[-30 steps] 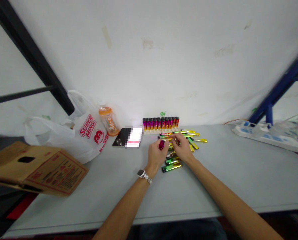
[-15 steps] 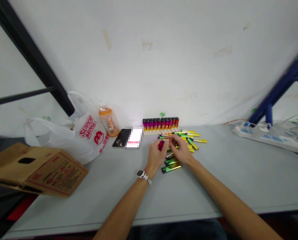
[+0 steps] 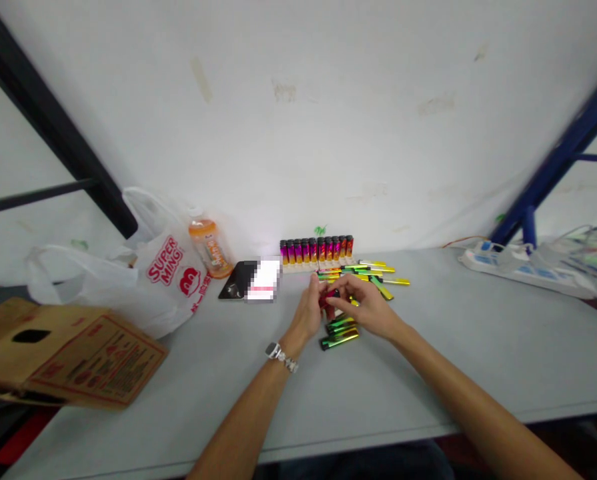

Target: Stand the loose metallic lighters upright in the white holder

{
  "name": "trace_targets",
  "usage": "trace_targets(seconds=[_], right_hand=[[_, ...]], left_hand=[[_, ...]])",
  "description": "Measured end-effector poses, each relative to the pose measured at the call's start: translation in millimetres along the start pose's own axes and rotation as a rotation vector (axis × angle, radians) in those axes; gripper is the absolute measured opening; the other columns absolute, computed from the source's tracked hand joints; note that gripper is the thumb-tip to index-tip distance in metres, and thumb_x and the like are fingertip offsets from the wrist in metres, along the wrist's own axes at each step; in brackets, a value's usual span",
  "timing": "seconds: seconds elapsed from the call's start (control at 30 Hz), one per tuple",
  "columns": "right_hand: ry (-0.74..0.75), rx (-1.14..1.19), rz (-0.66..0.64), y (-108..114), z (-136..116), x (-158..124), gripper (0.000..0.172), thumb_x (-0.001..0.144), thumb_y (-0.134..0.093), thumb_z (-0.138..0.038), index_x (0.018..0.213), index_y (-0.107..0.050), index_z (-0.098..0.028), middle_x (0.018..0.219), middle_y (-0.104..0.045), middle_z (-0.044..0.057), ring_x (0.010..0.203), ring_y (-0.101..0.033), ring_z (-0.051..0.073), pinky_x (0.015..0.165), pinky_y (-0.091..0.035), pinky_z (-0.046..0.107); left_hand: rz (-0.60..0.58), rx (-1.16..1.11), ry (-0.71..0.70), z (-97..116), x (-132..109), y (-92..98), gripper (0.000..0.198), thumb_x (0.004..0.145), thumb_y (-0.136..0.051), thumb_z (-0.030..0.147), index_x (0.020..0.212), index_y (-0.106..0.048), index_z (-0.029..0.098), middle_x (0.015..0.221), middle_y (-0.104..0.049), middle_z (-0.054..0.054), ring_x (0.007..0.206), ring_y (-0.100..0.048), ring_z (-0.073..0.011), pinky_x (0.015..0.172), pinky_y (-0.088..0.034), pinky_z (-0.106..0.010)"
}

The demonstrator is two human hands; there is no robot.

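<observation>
Red lighter pinched between both hands, left hand and right hand gripping opposite ends; axis roughly left-right, above loose pile.

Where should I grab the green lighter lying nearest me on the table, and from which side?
Take the nearest green lighter across its long flat sides at mid-length, probably coming down from above on the near side. It lies flat on the table, its long axis running left to right, with open table in front. Behind it lie more lighters, and the left hand and right hand crowd that side.
</observation>
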State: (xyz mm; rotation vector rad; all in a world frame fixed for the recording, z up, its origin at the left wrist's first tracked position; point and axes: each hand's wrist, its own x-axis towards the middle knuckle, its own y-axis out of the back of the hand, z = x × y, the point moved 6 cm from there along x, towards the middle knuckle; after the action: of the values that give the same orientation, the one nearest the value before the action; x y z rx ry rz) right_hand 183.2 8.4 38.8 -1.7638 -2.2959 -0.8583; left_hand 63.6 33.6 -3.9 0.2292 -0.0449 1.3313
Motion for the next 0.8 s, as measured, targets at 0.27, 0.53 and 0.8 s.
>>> trace_targets(seconds=[0.27,0.53,0.8], right_hand=[[-0.011,-0.206,0.357,78.0,28.5,33.2,0.033,0.081,-0.065,-0.053,0.085,-0.058,-0.02,0.055,-0.052,-0.004,0.05,-0.043,0.012,0.048,-0.03,0.024],[-0.093,-0.49,0.389,95.2,75.9,94.5,0.021,0.079,-0.065,-0.039,0.078,-0.061,-0.019,0.057,-0.059,-0.002,0.056,-0.054,0.014,0.056,-0.036,0.025],[-0.213,-0.65,0.336,80.6,95.1,119.1,0.015,0.078,-0.068,-0.03,0.076,-0.064,-0.016,0.065,-0.065,0.002,0.062,-0.058,0.016,0.061,-0.04,0.026]], left_hand=[[0.296,0.24,-0.128,15.6,-0.3,23.5,0.038,0.092,-0.044,0.05,0.089,-0.061,0.017,0.079,-0.066,-0.003,0.066,-0.058,-0.0124,0.054,-0.041,-0.021],[0.299,0.483,-0.226,12.6,1.7,23.1,0.028,0.092,-0.048,0.035,0.077,-0.061,0.016,0.079,-0.062,-0.002,0.073,-0.056,-0.0133,0.069,-0.043,-0.024],[0.317,0.56,-0.214,8.8,1.4,30.8,0.026,0.093,-0.047,0.033,0.074,-0.059,0.018,0.082,-0.062,-0.002,0.076,-0.057,-0.0144,0.071,-0.042,-0.026]])
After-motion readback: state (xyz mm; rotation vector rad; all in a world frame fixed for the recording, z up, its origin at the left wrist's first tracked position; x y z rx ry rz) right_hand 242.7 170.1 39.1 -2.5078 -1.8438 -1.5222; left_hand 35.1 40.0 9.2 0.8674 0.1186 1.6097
